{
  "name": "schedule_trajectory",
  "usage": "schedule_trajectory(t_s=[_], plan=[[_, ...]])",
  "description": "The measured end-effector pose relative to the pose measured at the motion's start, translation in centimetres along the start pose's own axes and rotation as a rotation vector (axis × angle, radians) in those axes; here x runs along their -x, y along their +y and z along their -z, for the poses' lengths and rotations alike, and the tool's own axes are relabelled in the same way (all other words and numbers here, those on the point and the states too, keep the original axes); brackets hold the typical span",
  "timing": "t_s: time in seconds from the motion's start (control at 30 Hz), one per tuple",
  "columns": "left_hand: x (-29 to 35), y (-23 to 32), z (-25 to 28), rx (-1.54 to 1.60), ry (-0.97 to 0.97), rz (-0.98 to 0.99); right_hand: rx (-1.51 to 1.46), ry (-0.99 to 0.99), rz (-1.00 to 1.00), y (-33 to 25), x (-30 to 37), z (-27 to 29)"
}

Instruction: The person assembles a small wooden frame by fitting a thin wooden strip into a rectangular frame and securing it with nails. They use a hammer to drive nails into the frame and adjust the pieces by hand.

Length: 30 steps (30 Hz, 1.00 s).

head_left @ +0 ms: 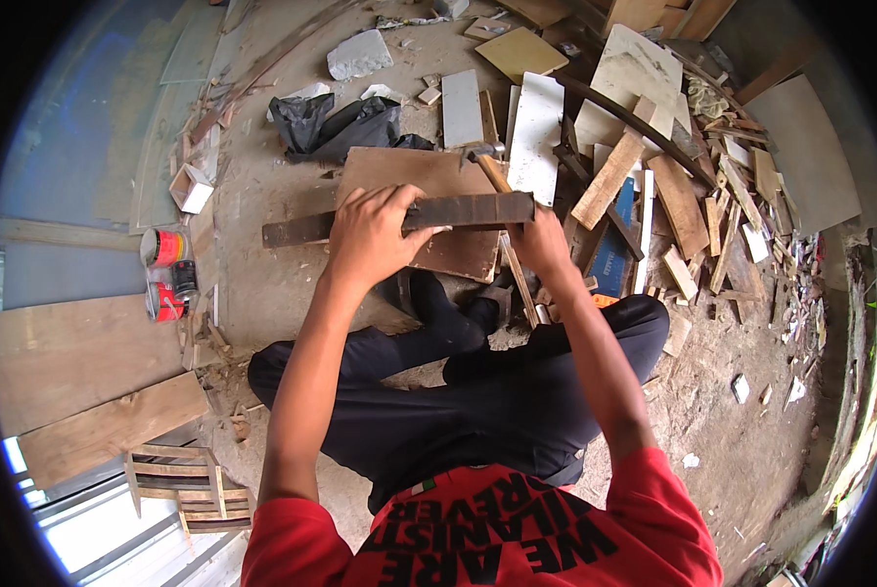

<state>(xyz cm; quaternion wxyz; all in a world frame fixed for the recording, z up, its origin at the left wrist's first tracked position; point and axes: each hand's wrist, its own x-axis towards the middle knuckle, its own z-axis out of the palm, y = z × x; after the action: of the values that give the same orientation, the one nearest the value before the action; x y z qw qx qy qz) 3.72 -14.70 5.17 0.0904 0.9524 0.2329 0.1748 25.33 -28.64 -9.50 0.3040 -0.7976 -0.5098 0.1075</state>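
A long dark wooden strip (470, 210) lies crosswise in front of me, above a flat brown board (375, 168). My left hand (375, 230) is closed over the strip left of its middle, with the thumb on the near side. At the strip's right end my right hand (546, 243) grips it; some of those fingers are hidden behind the wood. Just beyond the strip is a hammer (483, 153), its head toward the far side and its wooden handle partly covered by the strip.
Scrap wood, including a pale plank (609, 171), is heaped at the right. Black plastic bags (336, 125) and a whitish stone block (360, 55) lie beyond the board. Red cans (166, 301) stand at the left, above a small slatted wooden piece (189, 484). My crossed legs are close below.
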Motion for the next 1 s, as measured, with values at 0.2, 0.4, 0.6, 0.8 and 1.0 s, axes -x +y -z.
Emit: schedule_trajectory(t_s=[0.2, 0.4, 0.6, 0.8, 1.0], plan=[[1.1, 1.2, -0.4, 0.067, 0.041, 0.008, 0.216, -0.225, 0.115, 1.2, -6.7, -1.2], [4.4, 2.0, -0.1, 0.039, 0.006, 0.050, 0.084, -0.044, 0.367, -2.6, -4.9, 0.0], [4.8, 2.7, 0.2, 0.136, -0.034, 0.121, -0.408, -0.149, 0.403, -6.8, 1.1, 0.4], [4.6, 2.5, 1.3, 0.238, -0.104, 0.126, -0.592, -0.009, 0.422, -7.9, 0.9, -3.3], [4.7, 2.4, 1.0, 0.264, -0.085, 0.128, -0.663, -0.026, 0.376, -8.0, 1.0, -3.8]])
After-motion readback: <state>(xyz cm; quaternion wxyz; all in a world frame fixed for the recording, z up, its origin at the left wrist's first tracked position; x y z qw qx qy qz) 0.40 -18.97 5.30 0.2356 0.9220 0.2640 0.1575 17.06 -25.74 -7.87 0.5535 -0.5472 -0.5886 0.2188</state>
